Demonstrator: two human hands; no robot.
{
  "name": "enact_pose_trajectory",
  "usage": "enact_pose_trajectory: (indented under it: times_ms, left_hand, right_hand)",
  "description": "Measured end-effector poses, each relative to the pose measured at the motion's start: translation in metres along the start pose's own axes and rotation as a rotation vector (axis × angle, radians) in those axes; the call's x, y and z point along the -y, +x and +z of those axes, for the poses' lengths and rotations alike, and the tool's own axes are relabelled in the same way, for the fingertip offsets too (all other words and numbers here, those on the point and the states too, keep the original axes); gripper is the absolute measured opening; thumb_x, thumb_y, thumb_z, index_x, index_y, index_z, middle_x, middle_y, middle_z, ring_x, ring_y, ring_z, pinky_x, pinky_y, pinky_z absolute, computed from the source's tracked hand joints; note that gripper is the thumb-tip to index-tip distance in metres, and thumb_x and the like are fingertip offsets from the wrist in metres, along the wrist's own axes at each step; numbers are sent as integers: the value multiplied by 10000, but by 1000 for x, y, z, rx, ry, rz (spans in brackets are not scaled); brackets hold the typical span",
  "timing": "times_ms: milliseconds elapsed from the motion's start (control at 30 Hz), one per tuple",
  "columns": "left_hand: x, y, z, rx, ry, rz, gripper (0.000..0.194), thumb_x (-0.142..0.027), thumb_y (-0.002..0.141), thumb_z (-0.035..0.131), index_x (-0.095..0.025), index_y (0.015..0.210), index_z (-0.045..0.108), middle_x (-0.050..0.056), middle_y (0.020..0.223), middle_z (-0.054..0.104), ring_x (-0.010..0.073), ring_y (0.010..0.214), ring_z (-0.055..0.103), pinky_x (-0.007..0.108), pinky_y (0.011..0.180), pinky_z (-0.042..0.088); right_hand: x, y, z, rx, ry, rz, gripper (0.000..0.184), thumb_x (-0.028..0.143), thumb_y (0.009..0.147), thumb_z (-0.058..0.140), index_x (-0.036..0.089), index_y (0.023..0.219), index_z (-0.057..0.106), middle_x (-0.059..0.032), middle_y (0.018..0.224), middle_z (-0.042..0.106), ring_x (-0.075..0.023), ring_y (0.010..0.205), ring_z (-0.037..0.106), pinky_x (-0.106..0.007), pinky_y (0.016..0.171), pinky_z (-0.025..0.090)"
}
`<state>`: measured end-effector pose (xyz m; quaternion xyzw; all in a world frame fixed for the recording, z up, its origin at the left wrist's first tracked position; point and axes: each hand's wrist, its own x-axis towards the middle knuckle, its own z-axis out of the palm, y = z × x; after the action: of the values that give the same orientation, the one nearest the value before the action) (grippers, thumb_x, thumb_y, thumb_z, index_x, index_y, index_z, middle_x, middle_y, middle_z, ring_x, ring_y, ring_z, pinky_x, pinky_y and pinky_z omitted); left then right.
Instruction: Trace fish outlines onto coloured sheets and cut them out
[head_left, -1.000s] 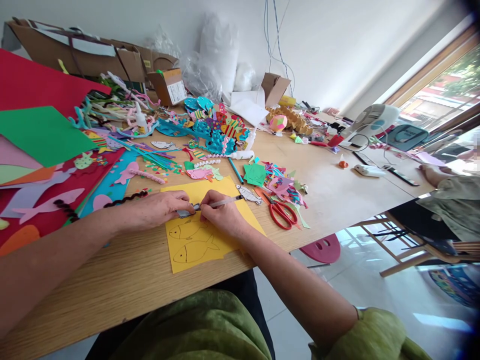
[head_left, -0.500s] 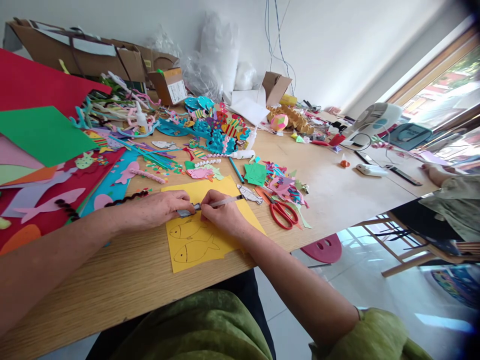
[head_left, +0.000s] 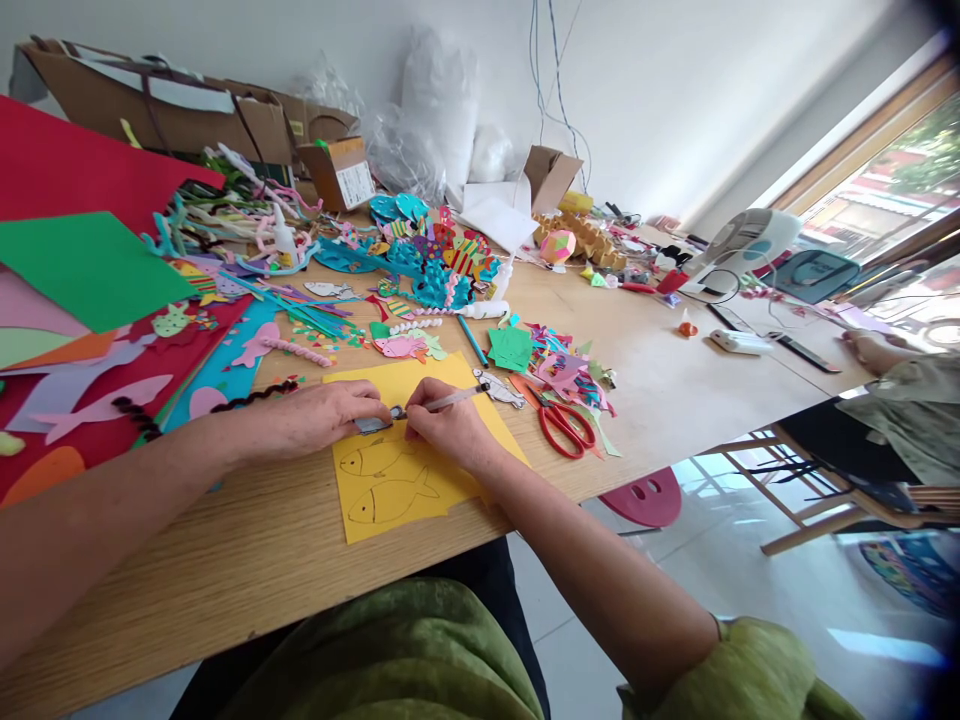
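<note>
My right hand (head_left: 448, 424) grips a pen (head_left: 459, 397) with a clear barrel and dark end, its tip beside a small grey fish cutout (head_left: 372, 425). The fingers of my left hand (head_left: 319, 418) are bent together and press that cutout onto a yellow sheet (head_left: 420, 375), covering part of it. Two fish outlines (head_left: 391, 500) are drawn in dark line on the lower part of the sheet. Just off its right edge lie a white fish cutout (head_left: 500, 390) and red-handled scissors (head_left: 566, 428).
Coloured sheets (head_left: 90, 270) and a dark fuzzy stem (head_left: 255, 396) lie left. Green paper (head_left: 511, 348), scraps (head_left: 566, 365), a blue pen (head_left: 472, 341) and glue bottles (head_left: 486, 310) sit beyond the sheet. Another person's hand (head_left: 877, 350) rests at far right.
My right hand and the pen have shifted slightly to the right, showing more of the cutout's end. My left hand stays in place.
</note>
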<state>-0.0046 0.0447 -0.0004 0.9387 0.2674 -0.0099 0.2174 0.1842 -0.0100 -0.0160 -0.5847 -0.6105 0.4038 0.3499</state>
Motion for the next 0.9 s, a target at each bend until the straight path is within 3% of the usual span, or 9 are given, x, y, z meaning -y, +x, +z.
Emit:
enact_pose_trajectory:
  times_ms: [267, 900]
  left_hand:
    - [0, 8, -3, 39, 0, 19, 336, -82, 802, 421, -190, 1066, 600, 55, 1038, 600, 190, 1005, 544, 289, 867, 411]
    - [-1, 9, -5, 50, 25, 36, 332, -102, 804, 414, -210, 1058, 599, 38, 1028, 624, 175, 967, 567, 267, 827, 421]
  right_hand:
    - [-1, -2, -2, -15, -2, -3, 66, 150, 689, 477, 205, 653, 471, 43, 501, 570, -102, 475, 510, -193, 446, 351]
    - [5, -3, -3, -76, -42, 47, 98, 120, 672, 476, 200, 616, 466, 47, 475, 563, -96, 467, 502, -187, 432, 328]
